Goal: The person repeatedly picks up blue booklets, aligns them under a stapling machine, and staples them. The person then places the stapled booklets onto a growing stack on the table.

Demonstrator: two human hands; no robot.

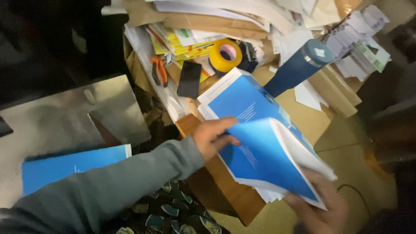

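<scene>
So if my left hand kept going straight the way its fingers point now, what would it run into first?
The left hand points right, its fingers already on the lifted blue booklet. Pushing on, it would press into that cover and the white pages behind it, before the blue bottle farther back. Depth is hard to judge.
</scene>
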